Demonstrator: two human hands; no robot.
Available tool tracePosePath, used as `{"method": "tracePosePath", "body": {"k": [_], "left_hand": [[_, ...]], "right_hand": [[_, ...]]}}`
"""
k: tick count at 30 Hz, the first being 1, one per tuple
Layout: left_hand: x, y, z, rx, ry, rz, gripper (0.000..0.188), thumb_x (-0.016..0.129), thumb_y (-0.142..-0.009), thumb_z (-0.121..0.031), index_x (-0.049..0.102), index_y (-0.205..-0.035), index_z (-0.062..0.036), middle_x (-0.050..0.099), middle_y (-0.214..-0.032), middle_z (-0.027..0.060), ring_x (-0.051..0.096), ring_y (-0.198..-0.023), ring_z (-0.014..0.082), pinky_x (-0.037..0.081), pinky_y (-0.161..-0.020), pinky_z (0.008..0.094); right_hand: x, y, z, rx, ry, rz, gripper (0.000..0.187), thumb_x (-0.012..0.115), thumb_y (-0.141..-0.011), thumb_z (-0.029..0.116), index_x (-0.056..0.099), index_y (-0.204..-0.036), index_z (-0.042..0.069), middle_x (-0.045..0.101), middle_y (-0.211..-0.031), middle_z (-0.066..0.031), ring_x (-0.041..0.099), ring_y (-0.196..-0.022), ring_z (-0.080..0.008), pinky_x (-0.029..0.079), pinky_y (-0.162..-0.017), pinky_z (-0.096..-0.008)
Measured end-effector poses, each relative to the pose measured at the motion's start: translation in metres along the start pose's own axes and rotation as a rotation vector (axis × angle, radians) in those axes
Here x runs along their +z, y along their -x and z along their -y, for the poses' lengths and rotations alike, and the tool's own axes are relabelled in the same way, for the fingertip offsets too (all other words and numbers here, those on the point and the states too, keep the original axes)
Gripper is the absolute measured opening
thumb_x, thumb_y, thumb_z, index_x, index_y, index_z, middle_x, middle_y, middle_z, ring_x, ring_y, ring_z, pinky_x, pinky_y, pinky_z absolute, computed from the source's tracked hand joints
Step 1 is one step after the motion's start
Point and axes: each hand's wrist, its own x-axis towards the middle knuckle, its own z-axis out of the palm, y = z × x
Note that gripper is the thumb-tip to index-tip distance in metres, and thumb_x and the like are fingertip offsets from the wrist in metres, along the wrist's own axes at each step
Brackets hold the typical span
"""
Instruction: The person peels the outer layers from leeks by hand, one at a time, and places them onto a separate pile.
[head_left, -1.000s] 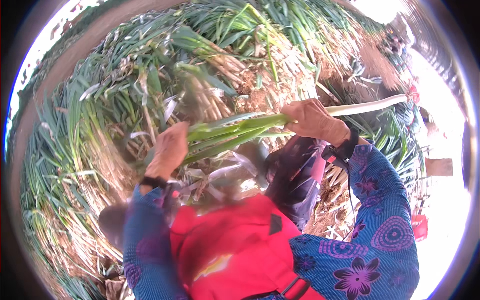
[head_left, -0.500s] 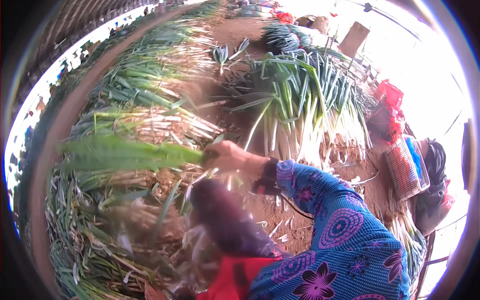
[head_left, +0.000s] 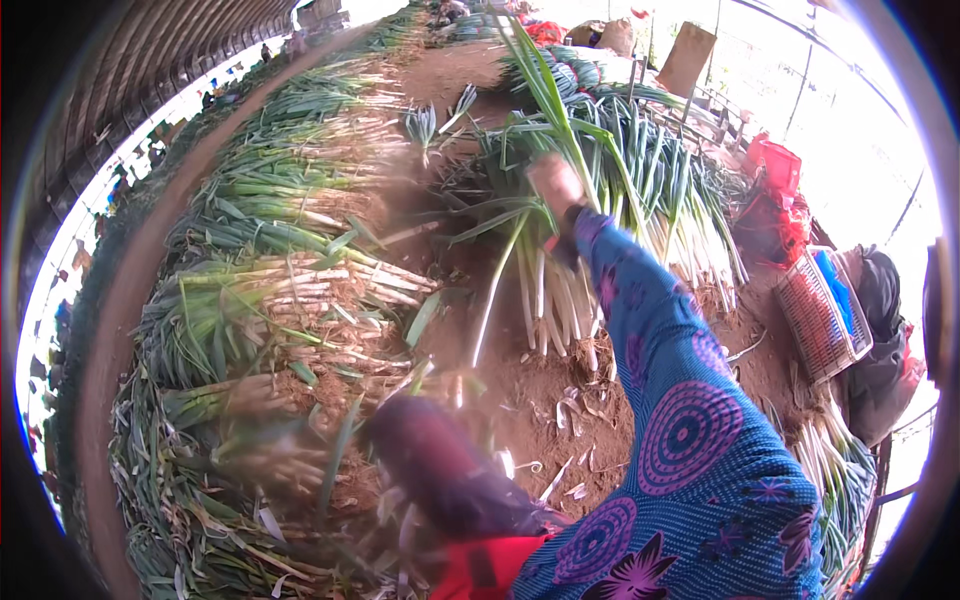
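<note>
My right hand (head_left: 556, 183), blurred by motion, is stretched out over a pile of leeks (head_left: 690, 225) in front of me on the right. It is closed on a leek (head_left: 548, 88), whose long green leaves stand up past the hand. Fingers and grip are partly smeared. Below the hand, white leek stems fan down to the soil. My left hand does not show. Low in the middle is a dark, smeared shape (head_left: 430, 455) that I cannot make out, with red cloth (head_left: 485, 566) beside it.
Rows of loose leeks (head_left: 270, 290) lie along the left, roots facing the bare soil (head_left: 590, 450). Tied green bundles (head_left: 560, 72) are at the back. To the right are a red plastic bag (head_left: 775, 185), a printed sack (head_left: 822, 315) and more leeks (head_left: 835, 470).
My right hand has swung from the left leek rows up and right to the right-hand pile. The leek's leaves, earlier pointing left, now point upward.
</note>
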Motion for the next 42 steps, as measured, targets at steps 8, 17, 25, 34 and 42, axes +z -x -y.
{"method": "tracePosePath", "body": {"k": [8,17,25,34,42], "left_hand": [[-0.008,-0.01,-0.052,0.302,0.131,-0.172,0.04,0.046,-0.096,-0.027,0.052,-0.124,0.0003,0.054,-0.121,0.0241,0.051,-0.112,0.0384,0.041,-0.095,0.0434],[-0.003,-0.005,-0.076,0.151,0.051,-0.428,0.025,0.056,-0.089,-0.028,0.065,-0.092,-0.0055,0.064,-0.083,0.0168,0.062,-0.08,0.0356,0.049,-0.068,0.0452],[-0.023,0.039,-0.042,-0.245,0.672,-0.042,0.033,0.065,-0.082,-0.027,0.065,-0.104,-0.0024,0.068,-0.089,0.016,0.067,-0.081,0.0259,0.051,-0.072,0.0338],[-0.095,0.046,0.077,-0.306,0.925,-0.327,0.024,0.06,-0.088,-0.02,0.064,-0.108,-0.0075,0.068,-0.09,0.005,0.065,-0.079,0.0166,0.051,-0.065,0.0279],[-0.101,0.015,0.124,-0.366,1.286,-0.671,0.016,0.056,-0.094,-0.021,0.063,-0.105,-0.0108,0.064,-0.085,-0.0009,0.063,-0.077,0.0101,0.048,-0.061,0.0232]], "right_hand": [[0.052,0.239,0.259,0.017,-1.0,0.906,0.025,0.061,-0.083,0.017,0.066,-0.103,0.002,0.066,-0.088,-0.0086,0.061,-0.085,-0.017,0.05,-0.077,-0.0311],[0.028,0.344,0.431,-0.191,-1.281,1.367,0.03,0.057,-0.089,0.015,0.059,-0.115,-0.003,0.064,-0.079,-0.0085,0.061,-0.066,-0.0142,0.051,-0.059,-0.0283],[0.071,0.418,0.43,-0.238,-0.842,1.529,0.026,0.06,-0.086,0.024,0.064,-0.095,0.0,0.065,-0.073,-0.0064,0.064,-0.064,-0.0142,0.05,-0.055,-0.0271],[0.099,0.449,0.425,-0.496,-0.556,1.609,0.029,0.059,-0.088,0.028,0.066,-0.101,0.003,0.068,-0.076,-0.0064,0.066,-0.066,-0.013,0.053,-0.058,-0.0266],[0.172,0.458,0.436,-0.295,-0.395,1.608,0.034,0.062,-0.081,0.03,0.066,-0.101,0.003,0.067,-0.082,-0.0109,0.065,-0.072,-0.019,0.052,-0.062,-0.0348]]}}
